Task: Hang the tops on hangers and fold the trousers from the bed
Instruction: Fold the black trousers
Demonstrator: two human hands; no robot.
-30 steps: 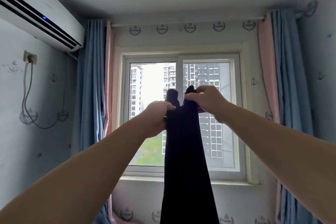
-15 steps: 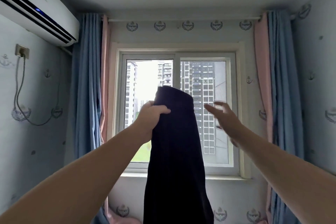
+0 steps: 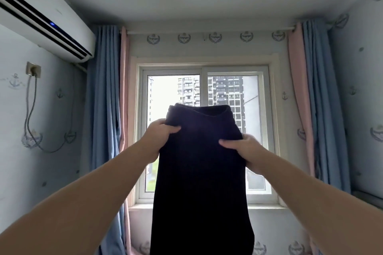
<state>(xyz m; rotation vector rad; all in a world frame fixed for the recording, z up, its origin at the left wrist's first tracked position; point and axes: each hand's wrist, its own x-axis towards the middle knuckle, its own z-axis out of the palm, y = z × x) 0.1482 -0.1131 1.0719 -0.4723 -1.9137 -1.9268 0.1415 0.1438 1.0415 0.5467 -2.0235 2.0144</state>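
Raised, clenched: left grip (image 3: 160,136), right grip (image 3: 242,149).

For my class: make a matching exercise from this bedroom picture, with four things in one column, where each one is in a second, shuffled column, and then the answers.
Things
1. dark trousers
2. air conditioner
3. wall socket
4. blue curtains

Places
A. high on the left wall
B. on either side of the window
C. gripped near the top by the left hand and the right hand
D. below the air conditioner, with a cable hanging from it

Pairs: 1-C, 2-A, 3-D, 4-B
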